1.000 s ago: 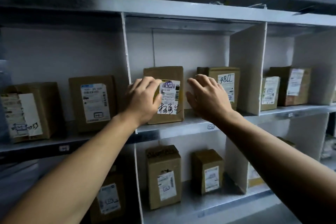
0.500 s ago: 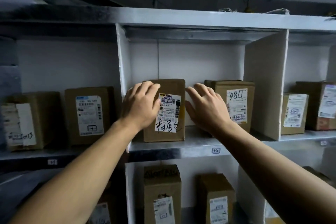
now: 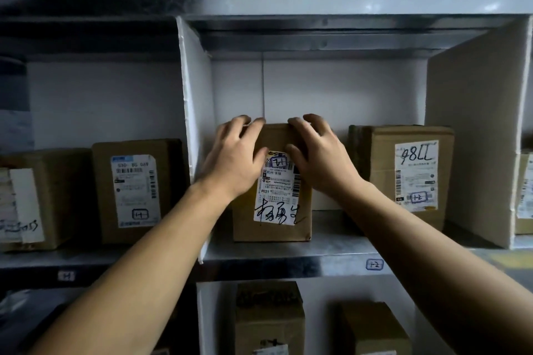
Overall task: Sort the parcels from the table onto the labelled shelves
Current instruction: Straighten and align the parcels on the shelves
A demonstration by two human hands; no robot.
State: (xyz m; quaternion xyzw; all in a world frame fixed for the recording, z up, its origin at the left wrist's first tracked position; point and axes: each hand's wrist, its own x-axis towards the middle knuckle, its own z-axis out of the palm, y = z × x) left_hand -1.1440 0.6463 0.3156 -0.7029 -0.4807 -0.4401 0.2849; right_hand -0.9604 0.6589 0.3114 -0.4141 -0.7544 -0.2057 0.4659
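A dim metal shelving unit (image 3: 288,256) fills the view, split into compartments by white divider boards (image 3: 193,124); the brown cardboard parcel (image 3: 274,229) stands upright in the middle compartment, whose front edge carries a small tag marked 1-2 (image 3: 374,264); it sits close to the left divider, apart from a larger box (image 3: 375,170) with a handwritten label on its right; its white shipping label faces outward; the left hand (image 3: 233,158) grips the parcel's top left corner, fingers slightly spread and hooked over the top edge, thumb on the front face; the right hand (image 3: 320,158) holds the top right corner the same way, thumb by the label's upper edge; another labelled box (image 3: 103,190) stands in the compartment to the left
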